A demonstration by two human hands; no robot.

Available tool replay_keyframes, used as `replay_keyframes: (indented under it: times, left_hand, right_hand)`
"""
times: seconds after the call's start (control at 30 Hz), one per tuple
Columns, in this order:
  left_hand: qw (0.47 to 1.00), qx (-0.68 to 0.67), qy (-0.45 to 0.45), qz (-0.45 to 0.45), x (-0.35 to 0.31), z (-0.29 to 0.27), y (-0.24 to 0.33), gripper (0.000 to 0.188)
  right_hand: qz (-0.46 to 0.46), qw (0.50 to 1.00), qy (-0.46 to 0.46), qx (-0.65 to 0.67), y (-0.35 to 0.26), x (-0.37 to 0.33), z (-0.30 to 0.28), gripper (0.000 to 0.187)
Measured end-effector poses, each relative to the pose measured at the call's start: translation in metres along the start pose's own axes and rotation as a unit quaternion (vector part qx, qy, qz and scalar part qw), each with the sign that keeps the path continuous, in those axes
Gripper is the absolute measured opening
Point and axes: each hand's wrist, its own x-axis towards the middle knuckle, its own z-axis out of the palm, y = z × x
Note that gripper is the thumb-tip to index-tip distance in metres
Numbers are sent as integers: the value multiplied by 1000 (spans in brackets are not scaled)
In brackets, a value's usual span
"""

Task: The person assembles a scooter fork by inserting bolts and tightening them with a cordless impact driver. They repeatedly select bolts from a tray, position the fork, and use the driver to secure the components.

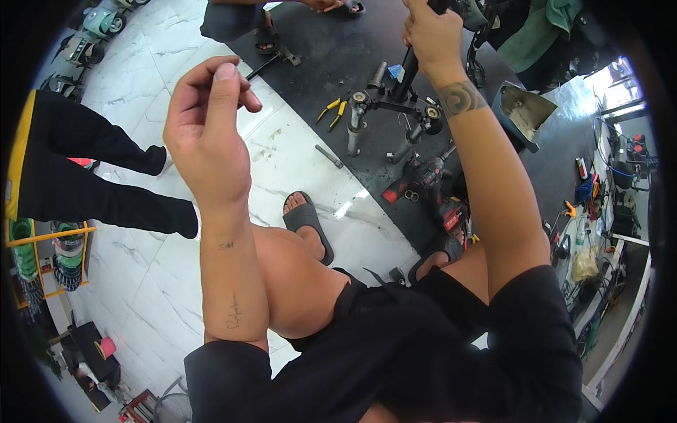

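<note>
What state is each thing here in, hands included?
Left hand: raised, fingers curled; cannot tell if empty
Right hand: gripping black tube
Yellow-handled pliers: lying down, handles spread
Power drill: lying down
Metal rod: lying flat
Left sandal: worn

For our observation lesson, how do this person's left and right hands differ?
The left hand shows nothing in its grip, while the right hand grips a black tube. The left hand appears against white floor tiles, the right hand against a dark surface. Both are bare.
</note>
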Motion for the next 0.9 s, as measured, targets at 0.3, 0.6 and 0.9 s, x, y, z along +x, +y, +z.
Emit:
replay_keyframes:
  times: [0.3,0.6,0.9]
  left_hand:
    - [973,118,-198,-13,-2,42,-30,59]
    - [967,-130,-219,15,-28,132,-29,83]
    - [949,-102,-286,88,-84,82,35,50]
  right_hand:
    - [-66,986,-119,-94,-24,-58,-37,50]
    - [276,954,-111,-35,-49,-198,-211,27]
    - [275,811,-463,-230,-39,-243,-220,38]
